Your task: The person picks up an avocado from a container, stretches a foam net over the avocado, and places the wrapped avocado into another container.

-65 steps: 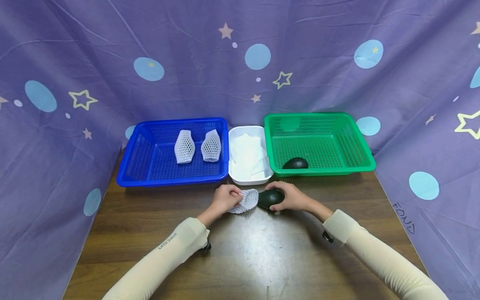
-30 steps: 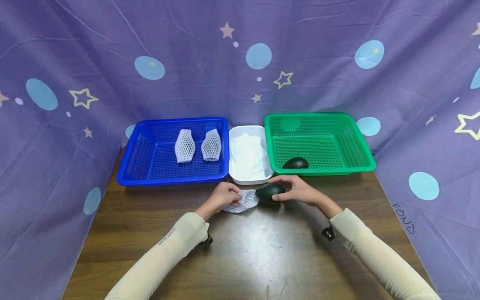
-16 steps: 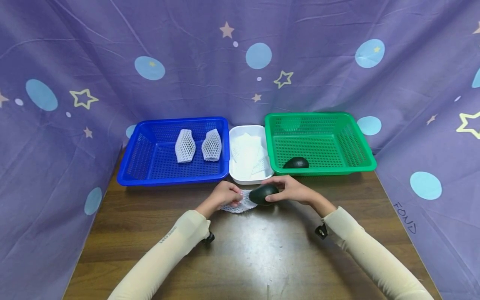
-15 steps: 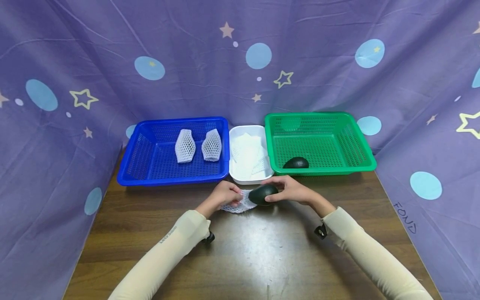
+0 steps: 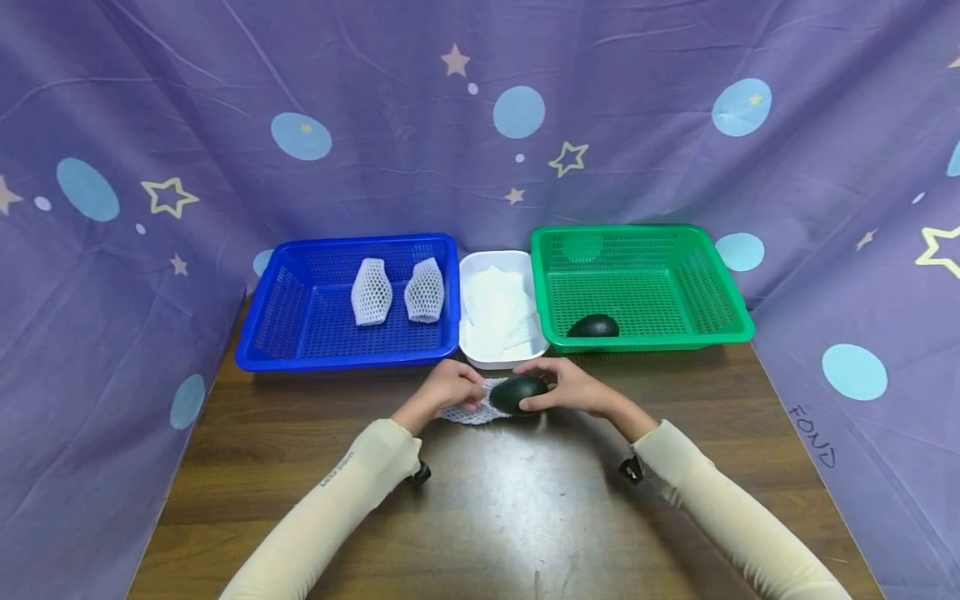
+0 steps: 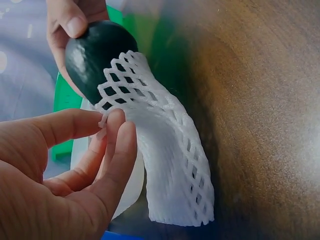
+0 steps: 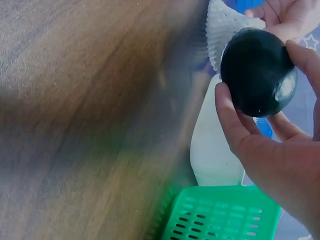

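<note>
My left hand (image 5: 452,388) pinches the rim of a white foam net sleeve (image 6: 167,145) between thumb and fingertips. My right hand (image 5: 570,388) grips a dark green avocado (image 5: 517,394) round its wide end, with the thumb on one side and fingers on the other. In the left wrist view the avocado's narrow end lies inside the sleeve's mouth, and net strands cover part of its skin. The sleeve's far end hangs flat. From the right wrist camera, the avocado (image 7: 257,72) hides most of the sleeve's opening.
Behind the hands stand a blue basket (image 5: 348,363) with two net-covered items (image 5: 371,293), a white tray (image 5: 498,363) of foam nets, and a green basket (image 5: 652,341) holding one avocado (image 5: 594,326). A purple curtain (image 5: 375,167) hangs behind the wooden table (image 5: 495,517).
My right hand has brought the avocado leftward to the sleeve, and its narrow end now overlaps the net. My left hand has kept its pinch and moved only slightly.
</note>
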